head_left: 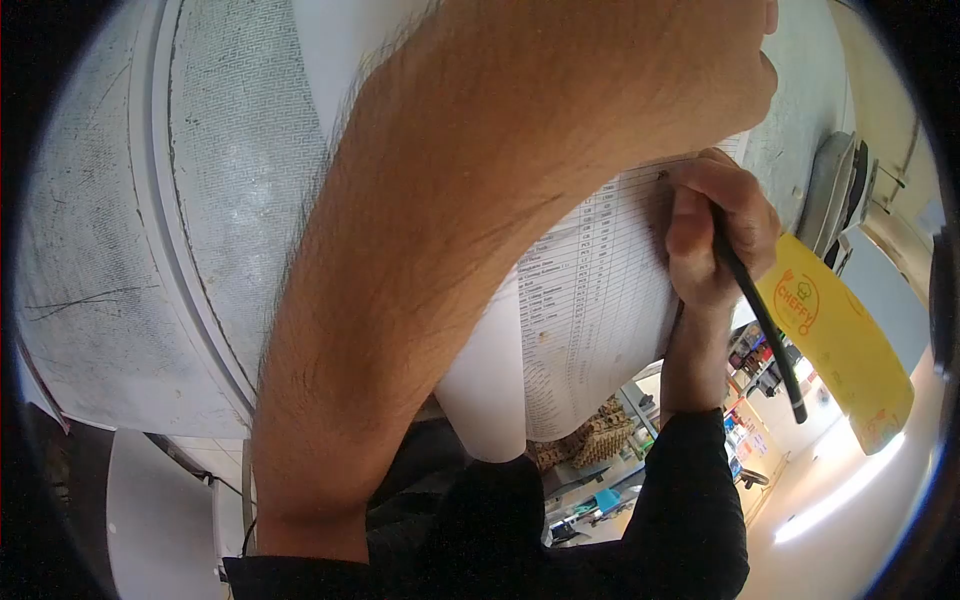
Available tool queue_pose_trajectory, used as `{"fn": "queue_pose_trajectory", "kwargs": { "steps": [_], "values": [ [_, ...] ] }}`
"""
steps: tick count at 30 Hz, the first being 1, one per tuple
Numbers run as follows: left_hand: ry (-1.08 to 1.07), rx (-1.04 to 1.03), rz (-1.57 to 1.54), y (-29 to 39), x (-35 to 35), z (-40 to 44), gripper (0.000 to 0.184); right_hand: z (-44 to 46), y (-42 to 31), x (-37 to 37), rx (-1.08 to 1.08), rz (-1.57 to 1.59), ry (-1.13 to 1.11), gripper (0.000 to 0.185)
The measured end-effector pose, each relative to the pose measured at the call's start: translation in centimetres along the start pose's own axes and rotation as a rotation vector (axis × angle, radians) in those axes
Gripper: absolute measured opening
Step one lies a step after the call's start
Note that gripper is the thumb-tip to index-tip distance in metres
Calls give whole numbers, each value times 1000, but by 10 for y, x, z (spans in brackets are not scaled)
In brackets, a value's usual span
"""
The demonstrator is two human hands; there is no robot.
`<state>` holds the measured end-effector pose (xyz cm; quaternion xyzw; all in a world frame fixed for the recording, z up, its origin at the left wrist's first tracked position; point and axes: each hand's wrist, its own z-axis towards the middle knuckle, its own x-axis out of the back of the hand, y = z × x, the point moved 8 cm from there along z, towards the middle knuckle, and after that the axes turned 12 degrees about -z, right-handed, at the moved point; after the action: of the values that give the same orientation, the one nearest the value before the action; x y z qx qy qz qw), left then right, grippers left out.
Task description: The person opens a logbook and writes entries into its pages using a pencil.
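A black pen (pixel 765 315) is held between the thumb and fingers of my right hand (pixel 725 225), which is closed around it. The hand rests at the right edge of a printed sheet (pixel 590 290) with rows and columns of text. Its near edge curls down over the table edge. My left forearm crosses over the sheet, and my left hand (pixel 725 85) lies beyond my right hand, near the top right. Its fingers are mostly hidden, so its grip is unclear.
A worn, whitish table (pixel 240 150) extends to the left, with a pale raised strip along it. Yellow paper (pixel 840 340) printed "CHEFFY" is at the right. Beyond the table edge are stacked brown cartons (pixel 600 435), shelves with goods and a grey-white panel (pixel 160 520).
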<state>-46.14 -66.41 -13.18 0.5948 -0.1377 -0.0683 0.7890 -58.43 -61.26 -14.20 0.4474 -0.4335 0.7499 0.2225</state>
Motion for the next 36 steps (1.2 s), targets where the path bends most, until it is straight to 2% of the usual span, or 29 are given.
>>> {"fn": "queue_pose_trajectory", "kwargs": {
  "steps": [7, 13, 15, 18, 25, 28, 31, 34, 36],
  "values": [
    [-1, -2, 23, -3, -1, 4, 21, 3, -4, -1, 41, -62, -22, 11],
    [1, -15, 30, -4, -2, 12, 18, 2, -3, 1, 4, -64, -30, 7],
    [3, -28, 46, -3, -6, 16, 18, -1, 4, 3, -80, -58, 15, 5],
    [5, -28, 47, -8, -11, 21, 17, 1, 1, -1, -18, -67, -16, 5],
    [-5, -24, 37, -7, -11, 22, 18, 1, 2, 0, -77, -42, 1, 5],
    [-7, -12, 32, -6, -9, 22, 19, 2, 1, 4, -56, -137, 47, 4],
    [-10, 9, 17, -5, -4, 20, 21, 4, -1, 1, -66, -116, -43, 5],
    [-19, 30, 4, -4, -3, 19, 23, -3, 8, 3, -122, -77, 10, 2],
    [-25, 45, -7, -4, -4, 22, 24, -22, 42, 30, -260, 302, 420, 5]
  ]
}}
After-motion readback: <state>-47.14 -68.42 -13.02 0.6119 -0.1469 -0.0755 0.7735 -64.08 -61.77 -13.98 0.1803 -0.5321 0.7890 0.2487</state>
